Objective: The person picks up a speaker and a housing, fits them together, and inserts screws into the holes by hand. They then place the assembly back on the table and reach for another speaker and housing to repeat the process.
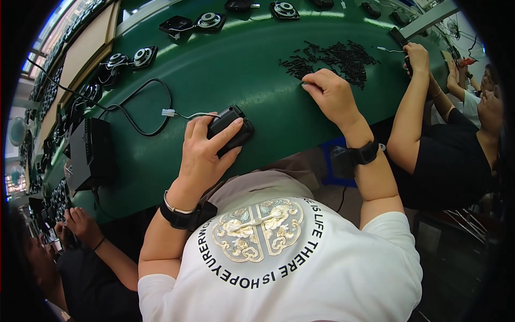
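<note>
My left hand (199, 153) is wrapped around a black plastic case (232, 127) near the front edge of the green table. A thin wire runs from the case to a white connector (168, 112), which joins a black cable (137, 127). My right hand (331, 95) is closed in a pinch at the near side of a loose pile of small black rod-shaped pieces (343, 58). What looks like one small black piece shows at its fingertips, mostly covered by them.
A black box-shaped unit (92, 153) stands at the table's left. Several round speaker-like parts (208, 20) in black housings line the far side of the green table (214, 59). Co-workers' hands (417, 58) are busy at the right, and others (83, 225) at lower left.
</note>
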Demonstrator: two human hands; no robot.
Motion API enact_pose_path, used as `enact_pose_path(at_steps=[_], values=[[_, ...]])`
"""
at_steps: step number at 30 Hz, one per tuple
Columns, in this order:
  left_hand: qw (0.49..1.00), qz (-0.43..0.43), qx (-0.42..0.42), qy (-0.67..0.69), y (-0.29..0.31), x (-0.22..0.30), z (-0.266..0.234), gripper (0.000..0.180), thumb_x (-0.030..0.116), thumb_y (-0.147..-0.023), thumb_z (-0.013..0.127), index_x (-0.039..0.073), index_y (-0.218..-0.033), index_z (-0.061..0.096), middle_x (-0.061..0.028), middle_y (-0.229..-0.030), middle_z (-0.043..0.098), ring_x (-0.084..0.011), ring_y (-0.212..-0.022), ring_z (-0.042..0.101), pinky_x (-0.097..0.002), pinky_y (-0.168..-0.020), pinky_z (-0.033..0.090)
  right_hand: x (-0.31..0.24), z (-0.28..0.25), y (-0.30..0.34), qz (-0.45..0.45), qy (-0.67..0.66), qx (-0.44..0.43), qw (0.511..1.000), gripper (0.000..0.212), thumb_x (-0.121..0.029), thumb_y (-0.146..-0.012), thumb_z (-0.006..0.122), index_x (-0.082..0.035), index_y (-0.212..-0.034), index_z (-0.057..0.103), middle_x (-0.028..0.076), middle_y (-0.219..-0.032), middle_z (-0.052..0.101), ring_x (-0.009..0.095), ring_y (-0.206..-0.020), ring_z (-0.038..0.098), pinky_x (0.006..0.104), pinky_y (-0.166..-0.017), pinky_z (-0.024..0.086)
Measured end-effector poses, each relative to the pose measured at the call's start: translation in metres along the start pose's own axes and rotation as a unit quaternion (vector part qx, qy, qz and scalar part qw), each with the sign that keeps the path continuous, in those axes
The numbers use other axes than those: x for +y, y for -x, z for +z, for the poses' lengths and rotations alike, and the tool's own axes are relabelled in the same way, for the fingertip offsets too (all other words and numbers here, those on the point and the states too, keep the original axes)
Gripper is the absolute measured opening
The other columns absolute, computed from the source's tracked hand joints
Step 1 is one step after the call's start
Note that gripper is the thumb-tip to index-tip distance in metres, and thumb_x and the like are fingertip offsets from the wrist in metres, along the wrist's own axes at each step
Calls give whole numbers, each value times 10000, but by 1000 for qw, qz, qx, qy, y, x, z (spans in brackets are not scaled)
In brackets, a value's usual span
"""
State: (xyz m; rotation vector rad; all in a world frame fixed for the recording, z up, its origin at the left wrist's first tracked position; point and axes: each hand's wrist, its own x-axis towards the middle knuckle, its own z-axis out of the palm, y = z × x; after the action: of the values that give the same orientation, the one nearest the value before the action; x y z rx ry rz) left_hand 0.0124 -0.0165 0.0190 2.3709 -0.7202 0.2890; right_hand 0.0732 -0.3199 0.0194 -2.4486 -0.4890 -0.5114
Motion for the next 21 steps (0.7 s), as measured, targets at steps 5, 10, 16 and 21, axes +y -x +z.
enact_pose_path(at_steps=[5,10,16,21], values=[[1000,16,-15,20,-3,-3,-2,603,87,-649,806,236,-1217,671,-201,-1162,551,-385,-1083,522,-460,-907,478,5,3,-5,-44,65,-54,995,116,-62,-826,680,-27,-936,667,105,-860,639,275,-739,628,327,-677,519],[999,22,-20,29,-5,-1,2,598,86,-655,800,248,-1216,668,-199,-1172,549,-386,-1084,522,-459,-915,477,7,2,-9,-81,215,-110,967,147,-56,-867,648,-24,-1008,627,79,-858,636,217,-733,620,291,-684,508],[999,13,-19,33,-2,-3,1,596,97,-661,796,260,-1218,664,-197,-1181,545,-385,-1085,521,-458,-925,474,-64,18,-17,107,-304,-178,930,95,-58,-914,615,-13,-996,600,20,-852,592,103,-758,558,235,-694,474],[999,11,-19,34,-2,-2,-1,585,105,-664,794,260,-1213,668,-193,-1182,544,-385,-1087,518,-460,-931,470,-78,53,-22,107,-355,-214,904,93,-65,-921,614,-9,-995,601,13,-872,589,87,-783,552,234,-707,470]])
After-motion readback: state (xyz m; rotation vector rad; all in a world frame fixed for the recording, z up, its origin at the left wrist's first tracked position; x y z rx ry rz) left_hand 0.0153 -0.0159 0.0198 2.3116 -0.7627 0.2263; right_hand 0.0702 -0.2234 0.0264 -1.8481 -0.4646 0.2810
